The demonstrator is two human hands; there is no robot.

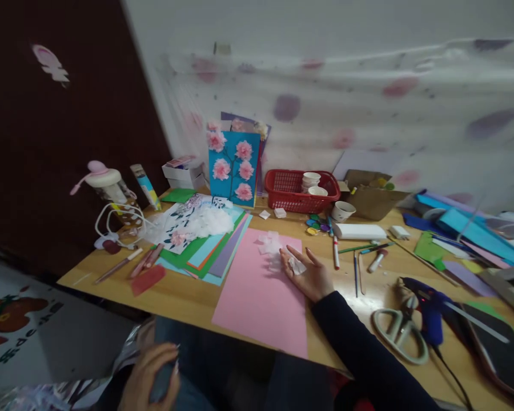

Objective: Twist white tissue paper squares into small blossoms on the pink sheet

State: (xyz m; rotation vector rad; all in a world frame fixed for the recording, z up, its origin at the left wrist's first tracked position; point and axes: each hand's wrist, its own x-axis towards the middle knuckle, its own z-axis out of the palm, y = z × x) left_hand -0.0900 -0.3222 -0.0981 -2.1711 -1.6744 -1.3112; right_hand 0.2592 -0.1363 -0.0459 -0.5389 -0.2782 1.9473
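Observation:
A pink sheet (263,297) lies at the table's front edge, with thin white tissue pieces (269,244) near its upper right. My right hand (307,275) is palm up over the sheet's right edge, fingers loosely curled and apart, and a crumpled white tissue piece (297,266) rests in it. Low in the view, off the table's front edge and above my lap, my left hand (152,374) has its thumb and fingers curved and apart, with nothing visible between them. Left of the pink sheet, a pile of white tissue (209,221) sits on coloured papers (227,260).
Behind stand a blue card with pink flowers (228,182) and a red basket (282,200) with cups. To the right are a marker (336,252), scissors (396,334), a glue gun (430,314) with its cord, and coloured papers. A bottle (111,188) stands at the left.

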